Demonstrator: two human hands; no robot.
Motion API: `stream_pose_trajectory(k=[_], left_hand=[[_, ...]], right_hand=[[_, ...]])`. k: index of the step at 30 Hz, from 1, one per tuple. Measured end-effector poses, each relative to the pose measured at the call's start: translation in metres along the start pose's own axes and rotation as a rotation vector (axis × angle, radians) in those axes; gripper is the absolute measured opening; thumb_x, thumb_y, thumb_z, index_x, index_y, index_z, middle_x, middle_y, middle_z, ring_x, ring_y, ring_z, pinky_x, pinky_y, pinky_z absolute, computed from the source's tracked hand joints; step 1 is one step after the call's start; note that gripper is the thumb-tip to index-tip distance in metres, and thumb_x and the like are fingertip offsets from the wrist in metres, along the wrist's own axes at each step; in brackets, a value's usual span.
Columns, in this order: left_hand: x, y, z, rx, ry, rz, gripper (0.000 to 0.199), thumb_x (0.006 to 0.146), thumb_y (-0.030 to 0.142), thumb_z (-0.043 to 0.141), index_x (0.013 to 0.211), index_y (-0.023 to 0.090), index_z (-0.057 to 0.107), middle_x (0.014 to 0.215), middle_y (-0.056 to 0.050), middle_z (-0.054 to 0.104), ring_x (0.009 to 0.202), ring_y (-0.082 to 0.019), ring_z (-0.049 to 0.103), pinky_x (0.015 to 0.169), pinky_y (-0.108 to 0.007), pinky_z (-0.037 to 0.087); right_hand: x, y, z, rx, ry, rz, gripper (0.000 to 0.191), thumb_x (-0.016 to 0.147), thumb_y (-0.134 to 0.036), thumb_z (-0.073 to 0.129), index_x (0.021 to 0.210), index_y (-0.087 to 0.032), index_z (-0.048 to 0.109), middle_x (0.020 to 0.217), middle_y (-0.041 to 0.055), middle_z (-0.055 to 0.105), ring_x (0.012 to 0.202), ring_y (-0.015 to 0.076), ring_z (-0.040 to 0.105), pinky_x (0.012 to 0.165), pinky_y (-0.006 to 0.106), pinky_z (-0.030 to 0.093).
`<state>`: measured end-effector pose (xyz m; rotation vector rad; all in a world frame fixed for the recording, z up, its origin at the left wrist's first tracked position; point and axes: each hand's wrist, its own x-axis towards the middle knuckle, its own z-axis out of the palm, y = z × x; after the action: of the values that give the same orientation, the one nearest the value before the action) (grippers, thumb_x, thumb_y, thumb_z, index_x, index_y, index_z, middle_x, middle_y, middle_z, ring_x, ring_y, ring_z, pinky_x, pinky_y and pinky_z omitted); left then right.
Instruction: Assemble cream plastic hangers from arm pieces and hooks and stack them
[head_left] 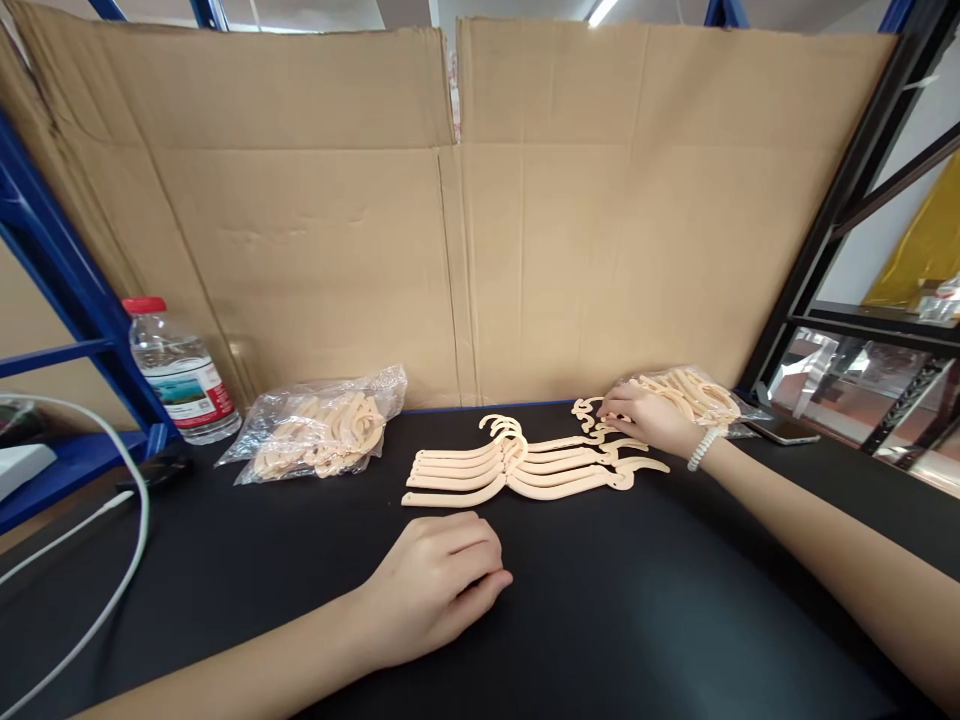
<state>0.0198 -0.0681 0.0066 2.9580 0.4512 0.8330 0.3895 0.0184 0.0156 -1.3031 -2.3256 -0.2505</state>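
Note:
Several beige plastic hangers (457, 482) lie in a row on the black table, their hooks bunched at the middle. Curved beige pieces (634, 464) touch the right ends of the row. My left hand (446, 580) rests on the table in front of the hangers, its fingers curled and closed, with nothing visible in them. At the back right, my right hand (645, 415) is over small beige pieces beside a bag of beige parts (694, 392). Its fingers are bent down, and what they hold, if anything, is too small to name.
Another clear bag of beige parts (322, 435) lies at the back left, near a red-capped water bottle (184, 375). A white cable (139, 540) curves along the left. A phone (784, 431) lies at the right. Cardboard (337, 230) walls the back.

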Motion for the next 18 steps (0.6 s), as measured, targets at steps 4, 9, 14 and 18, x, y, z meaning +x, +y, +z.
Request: stream_pose_trajectory(k=[4, 9, 14, 18], left_hand=[[-0.003, 0.007, 0.001, 0.014, 0.011, 0.012, 0.015, 0.091, 0.010, 0.049, 0.102, 0.018, 0.055, 0.090, -0.005, 0.067, 0.077, -0.016, 0.061, 0.066, -0.026, 0.047], [-0.005, 0.028, 0.005, -0.360, 0.017, -0.263, 0.024, 0.085, 0.009, 0.053, 0.105, 0.021, 0.054, 0.089, -0.002, 0.066, 0.067, -0.012, 0.058, 0.059, -0.023, 0.049], [0.000, 0.037, 0.007, -0.732, 0.030, -0.558, 0.035, 0.084, 0.018, 0.058, 0.118, 0.023, 0.054, 0.104, -0.006, 0.065, 0.073, -0.012, 0.061, 0.057, -0.021, 0.051], [0.004, 0.033, 0.004, -0.969, 0.063, -0.758, 0.030, 0.085, 0.032, 0.062, 0.111, 0.020, 0.055, 0.116, -0.009, 0.058, 0.072, -0.011, 0.058, 0.057, -0.023, 0.050]], right_hand=[[-0.001, -0.015, -0.005, 0.011, 0.262, 0.087, 0.025, 0.090, -0.034, 0.049, 0.084, -0.021, 0.069, 0.091, 0.0122, 0.065, 0.086, 0.0268, 0.061, 0.079, 0.042, 0.049], [0.004, -0.068, -0.019, 0.239, 0.550, 0.284, 0.020, 0.089, -0.037, 0.053, 0.094, -0.021, 0.065, 0.079, 0.0059, 0.062, 0.070, 0.0208, 0.060, 0.063, 0.035, 0.051], [0.002, -0.152, -0.016, 0.869, 0.351, 0.327, 0.017, 0.082, -0.040, 0.066, 0.085, -0.024, 0.062, 0.072, 0.0011, 0.063, 0.065, 0.0175, 0.061, 0.053, 0.028, 0.051], [-0.013, -0.195, -0.003, 0.967, 0.105, 0.157, 0.007, 0.086, -0.028, 0.064, 0.085, -0.021, 0.062, 0.079, 0.0014, 0.066, 0.070, 0.0146, 0.064, 0.055, 0.024, 0.051]])
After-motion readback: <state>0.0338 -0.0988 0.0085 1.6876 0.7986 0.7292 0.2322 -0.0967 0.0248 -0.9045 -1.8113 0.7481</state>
